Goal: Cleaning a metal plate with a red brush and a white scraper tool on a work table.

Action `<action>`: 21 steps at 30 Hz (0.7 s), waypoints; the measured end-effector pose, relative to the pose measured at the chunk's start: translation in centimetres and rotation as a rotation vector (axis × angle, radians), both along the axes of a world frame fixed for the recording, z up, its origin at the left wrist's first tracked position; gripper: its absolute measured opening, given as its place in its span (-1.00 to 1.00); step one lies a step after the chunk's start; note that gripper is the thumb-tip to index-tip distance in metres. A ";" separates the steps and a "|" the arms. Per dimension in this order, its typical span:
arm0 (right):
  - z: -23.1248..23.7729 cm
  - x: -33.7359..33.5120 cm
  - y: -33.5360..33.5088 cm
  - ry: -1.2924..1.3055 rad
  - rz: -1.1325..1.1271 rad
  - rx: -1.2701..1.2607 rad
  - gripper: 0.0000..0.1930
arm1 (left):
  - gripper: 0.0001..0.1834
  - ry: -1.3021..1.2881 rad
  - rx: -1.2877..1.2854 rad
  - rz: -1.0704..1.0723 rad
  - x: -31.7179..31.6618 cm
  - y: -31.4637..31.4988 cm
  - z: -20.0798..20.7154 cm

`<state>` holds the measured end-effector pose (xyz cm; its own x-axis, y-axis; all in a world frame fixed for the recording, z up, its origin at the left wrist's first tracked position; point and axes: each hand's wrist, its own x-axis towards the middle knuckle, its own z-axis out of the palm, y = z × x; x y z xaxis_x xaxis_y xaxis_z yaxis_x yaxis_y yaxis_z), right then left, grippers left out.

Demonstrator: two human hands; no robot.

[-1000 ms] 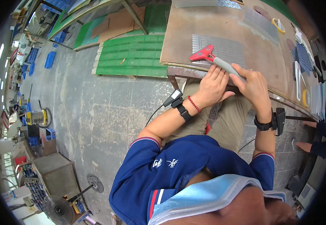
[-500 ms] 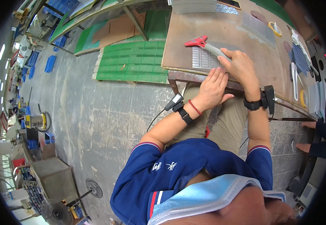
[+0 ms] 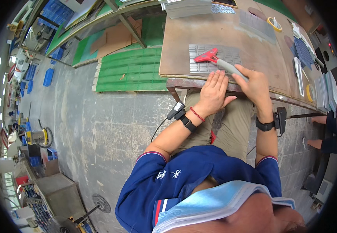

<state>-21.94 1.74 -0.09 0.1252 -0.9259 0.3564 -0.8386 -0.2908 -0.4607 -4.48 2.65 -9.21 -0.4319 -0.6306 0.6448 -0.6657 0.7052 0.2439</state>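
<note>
My right hand point(image 3: 255, 87) is wrapped round the grey handle of a scraper point(image 3: 224, 65) with a wide red head. The red head lies over a thin silver sheet point(image 3: 230, 53) marked with rows of small rectangles, flat near the table's front edge. My left hand point(image 3: 214, 91) is laid out flat, fingers stretched, its fingertips at the sheet's near edge beside the scraper handle. Nothing shows in the left hand.
The brown-topped table point(image 3: 180, 33) bears a stack of sheets point(image 3: 187, 8) at the back, a clear stack point(image 3: 257, 27), yellow tape rolls point(image 3: 311, 93) and a white-handled tool point(image 3: 298, 75). A green pallet point(image 3: 131, 70) lies left. Another person's arms point(image 3: 315, 143) show at right.
The scraper and my right hand have moved nearer to me, baring more of the sheet's left and far part. My left hand stays at the near edge. The whole view has shifted slightly.
</note>
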 end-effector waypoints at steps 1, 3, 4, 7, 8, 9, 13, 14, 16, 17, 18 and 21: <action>0.3 0.9 -0.1 0.066 -0.019 0.029 -0.65 | -0.20 -0.004 -0.007 0.022 0.0 0.0 0.0; 0.4 1.7 -0.9 0.128 -0.045 0.054 -0.64 | -0.19 -0.007 -0.015 0.021 -0.1 -0.1 0.0; 0.1 1.8 -2.0 0.123 -0.039 0.030 -0.64 | -0.20 -0.001 -0.011 0.012 -0.2 -0.1 0.1; -0.2 1.9 -4.3 0.101 -0.082 -0.002 -0.65 | -0.22 0.010 0.002 -0.029 -0.7 0.1 0.2; -0.3 1.8 -4.7 0.089 -0.114 -0.008 -0.65 | -0.23 0.019 0.013 -0.044 -0.8 0.0 0.2; -1.0 1.2 -5.0 0.091 -0.147 -0.016 -0.65 | -0.23 0.021 0.003 -0.077 -0.9 -0.1 0.3; -1.5 -1.3 -3.4 -0.089 -0.251 -0.033 -0.64 | -0.24 0.009 0.092 -0.078 0.5 0.0 0.5; -2.5 -2.7 -3.1 -0.144 -0.237 -0.184 -0.65 | -0.24 0.024 0.088 -0.089 0.8 0.2 0.9; -3.4 -5.7 -2.0 -0.183 -0.242 -0.334 -0.66 | -0.22 0.047 0.060 -0.077 1.7 0.2 1.6; -3.5 -7.3 -1.2 -0.160 -0.309 -0.317 -0.66 | -0.22 0.057 0.034 -0.052 2.3 0.2 2.0; -3.7 -8.7 -0.6 -0.140 -0.368 -0.301 -0.66 | -0.23 0.078 0.010 0.011 3.1 0.2 2.2; -4.3 -13.6 0.7 -0.009 -0.475 -0.077 -0.67 | -0.28 0.048 -0.065 0.195 5.9 -0.7 1.9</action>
<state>-35.57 2.47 -4.39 -0.3088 -0.8508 0.4251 -0.8830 0.0903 -0.4606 1.44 1.98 -7.28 -0.2742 -0.6554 0.7037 -0.7797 0.5799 0.2363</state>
